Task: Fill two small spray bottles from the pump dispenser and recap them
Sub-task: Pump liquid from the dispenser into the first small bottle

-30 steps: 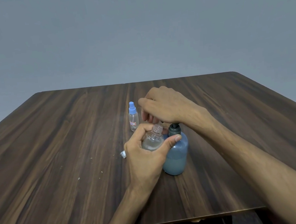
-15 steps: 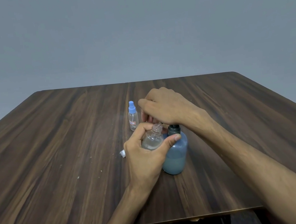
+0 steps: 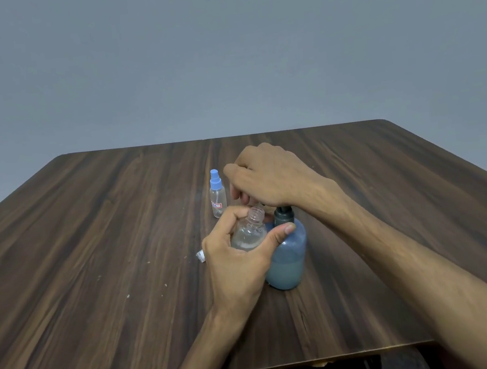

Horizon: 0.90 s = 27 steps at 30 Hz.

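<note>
From the head view, the left hand [image 3: 238,263] is wrapped around an uncapped clear bottle [image 3: 248,232], fingers and thumb curled round its body. It tips the bottle's open neck in against the blue pump dispenser [image 3: 287,255], presumably so the spout drops liquid straight in. The right hand [image 3: 268,178] sits on top of the pump head with its fingers curled down over it, well placed to press. The dispenser stands on the tabletop [image 3: 94,260] near the middle, roughly half full by my guess.

At about 11 o'clock from the dispenser, a second small bottle with a blue spray cap [image 3: 217,194] stands upright and apart, seemingly awaiting its turn.

The spout itself is hidden under the right hand. A small whitish piece [image 3: 200,255], maybe the removed cap, peeks out at 9 o'clock of the left hand, mostly covered.
</note>
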Available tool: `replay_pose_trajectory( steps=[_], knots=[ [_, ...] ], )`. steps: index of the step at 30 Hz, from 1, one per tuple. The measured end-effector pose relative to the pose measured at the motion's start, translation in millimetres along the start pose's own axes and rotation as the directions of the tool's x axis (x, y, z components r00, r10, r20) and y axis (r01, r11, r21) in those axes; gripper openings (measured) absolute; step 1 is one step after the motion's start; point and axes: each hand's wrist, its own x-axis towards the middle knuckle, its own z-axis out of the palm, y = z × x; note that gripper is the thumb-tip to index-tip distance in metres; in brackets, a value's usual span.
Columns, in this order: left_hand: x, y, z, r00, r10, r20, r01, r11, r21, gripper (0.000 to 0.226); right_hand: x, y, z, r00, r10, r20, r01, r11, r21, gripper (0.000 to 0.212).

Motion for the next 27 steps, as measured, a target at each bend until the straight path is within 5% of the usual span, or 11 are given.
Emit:
replay_pose_trajectory(
  steps=[27],
  knots=[
    [0.4, 0.7, 0.5, 1.0, 0.022, 0.001, -0.022, 1.0, -0.003, 0.037, 0.2, -1.4, -4.8, 1.0, -0.011, 0.004, 0.011, 1.0, 0.005, 0.045]
  ],
)
